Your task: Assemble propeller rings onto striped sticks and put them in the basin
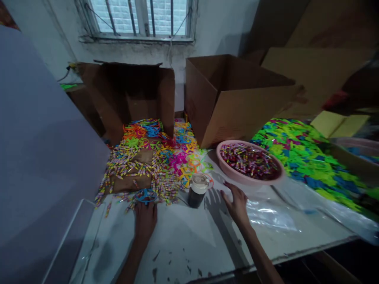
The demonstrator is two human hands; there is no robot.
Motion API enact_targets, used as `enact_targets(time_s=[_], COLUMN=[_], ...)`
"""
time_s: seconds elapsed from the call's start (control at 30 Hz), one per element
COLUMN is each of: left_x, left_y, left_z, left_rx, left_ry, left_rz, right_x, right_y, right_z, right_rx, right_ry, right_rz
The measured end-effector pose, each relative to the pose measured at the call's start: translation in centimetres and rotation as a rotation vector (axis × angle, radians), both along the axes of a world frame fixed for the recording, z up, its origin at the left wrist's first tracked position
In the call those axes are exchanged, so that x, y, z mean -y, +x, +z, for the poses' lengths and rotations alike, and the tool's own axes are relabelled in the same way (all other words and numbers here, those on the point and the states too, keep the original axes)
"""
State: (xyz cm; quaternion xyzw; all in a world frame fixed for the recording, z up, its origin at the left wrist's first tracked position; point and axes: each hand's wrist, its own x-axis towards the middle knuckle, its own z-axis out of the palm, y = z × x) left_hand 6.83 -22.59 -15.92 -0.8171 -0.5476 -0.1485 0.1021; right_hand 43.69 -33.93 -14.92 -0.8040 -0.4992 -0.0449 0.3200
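My left hand point(145, 219) is at the front edge of a spread of small wrapped pieces, its fingers closed on a blue plastic piece point(146, 195) with an openwork shape. My right hand point(237, 202) hovers over the white table, fingers apart and holding nothing. Between the hands stands a cup point(197, 191) with a pale lid and a dark lower part. Many small wrapped pieces point(166, 185) in yellow, pink and purple lie beyond my left hand. Just past my right hand sits a pink basin point(222, 165) filled with similar small pieces.
Two cardboard boxes, an open-fronted one point(167, 98) and a larger one point(251, 114), stand at the back. Bright green and blue plastic pieces point(302, 154) are heaped at right. Clear plastic bags point(272, 215) lie by my right arm. A pale panel point(44, 157) rises at left.
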Motion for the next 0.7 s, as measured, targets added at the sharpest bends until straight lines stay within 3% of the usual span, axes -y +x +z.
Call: enact_targets(time_s=[0.13,0.27,0.4,0.53,0.7], left_x=[0.4,0.9,1.3,1.2,-0.3], left_y=[-0.1,0.1,0.3,0.3,0.7], left_z=[0.3,0.6,1.1,2.4,3.6], left_rx=[0.015,0.041,0.063,0.078,0.162], left_ry=[-0.004,-0.026,-0.064,-0.114,-0.207], left_rz=[-0.032,-0.028,-0.027,-0.085,-0.241], right_x=[-7.2,-9.2,-7.6,-4.7,0.2], right_y=[-2.2,-3.0,-2.7,-3.4,-7.9], right_z=[0.7,1.0,2.3,4.0,4.8], right_rx=[-0.098,-0.231,-0.388,-0.605,-0.959], right_ry=[-0.065,-0.071,0.027,0.235,0.46], right_rz=[0.157,0.198,0.17,0.002,-0.125])
